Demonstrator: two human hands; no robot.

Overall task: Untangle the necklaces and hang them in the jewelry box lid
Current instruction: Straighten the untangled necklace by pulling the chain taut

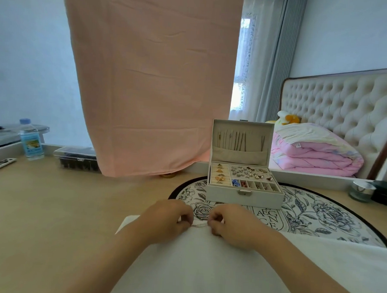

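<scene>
An open white jewelry box [245,195] stands on a round floral mat [319,215]. Its upright lid [255,132] holds several thin necklaces [233,140] hanging in a row above a fabric pocket, with one more pair of strands [262,142] at the right. The tray below carries rings and earrings. In front of the box, my left hand [168,219] and my right hand [231,224] lie close together, fingers curled, pinching the bunched far edge of a white cloth [204,270]. No chain shows between my fingers.
A pink cloth [151,77] hangs behind the tabletop. At the left stand a water bottle [31,140], a clear plastic box [77,158] and a remote [0,164]. A metal cup [363,190] and a dark container [385,192] sit at the right.
</scene>
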